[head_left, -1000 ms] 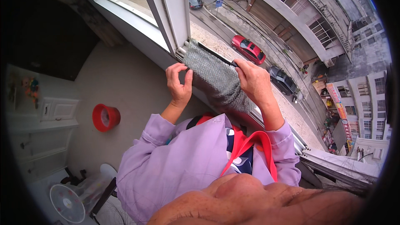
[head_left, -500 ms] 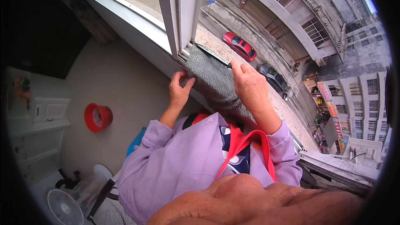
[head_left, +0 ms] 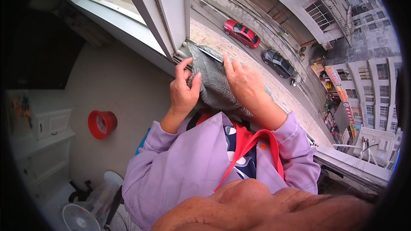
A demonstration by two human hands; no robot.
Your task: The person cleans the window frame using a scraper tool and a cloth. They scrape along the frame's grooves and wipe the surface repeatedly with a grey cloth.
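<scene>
- Sleeves [head_left: 184, 167]: lilac, both yours, rising from the lower edge of the view; a red strap [head_left: 252, 145] and a dark blue patterned cloth show between them at your chest.
- Left hand [head_left: 183, 90]: your fingers are curled round the left edge of the grey cloth [head_left: 214, 83], thumb on its near side, fingertips wrapped over the top; a closed grip with the cloth pinched in it.
- Right hand [head_left: 245, 83]: laid flat on the cloth, fingers spread and pointing up toward the window frame, palm pressing down; not closed round anything, only resting on the fabric.
- Grey cloth: coarse, knitted-looking, draped over the window sill between your two hands, its far end touching the foot of the white window frame [head_left: 171, 13].
- Window frame: white upright post just beyond the cloth, with the pane to its left.
- Red bucket [head_left: 102, 124]: on your left, well apart from the hands, near a white cabinet [head_left: 47, 128].
- Fan [head_left: 79, 218]: white, low at the left, on the floor.
- Street below: a red car [head_left: 242, 33] and a dark car [head_left: 279, 63] far beneath the sill, with pale apartment blocks [head_left: 368, 90] beyond on the right.
</scene>
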